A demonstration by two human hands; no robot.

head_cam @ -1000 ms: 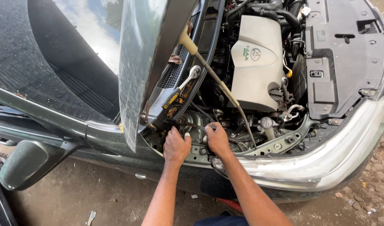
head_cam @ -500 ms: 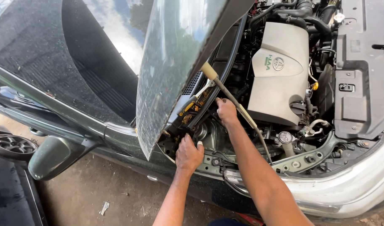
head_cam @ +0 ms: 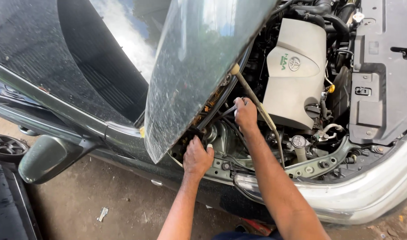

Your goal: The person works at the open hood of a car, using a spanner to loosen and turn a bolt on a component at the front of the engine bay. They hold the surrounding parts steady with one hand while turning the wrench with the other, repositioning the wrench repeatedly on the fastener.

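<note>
Only labels show — a small white rectangular sticker (head_cam: 363, 91) on the black panel (head_cam: 385, 66), at three o'clock.

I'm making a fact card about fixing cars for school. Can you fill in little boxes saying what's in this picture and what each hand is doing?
Place: open engine bay of a car parked on dirt ground
Left hand: resting on the metal edge under the raised bonnet
Right hand: deeper in, gripping a silvery tool
Prop: wooden stick holding the bonnet up
Engine cover: pale grey, right of the hands
Also seen: side mirror, front bumper
</note>
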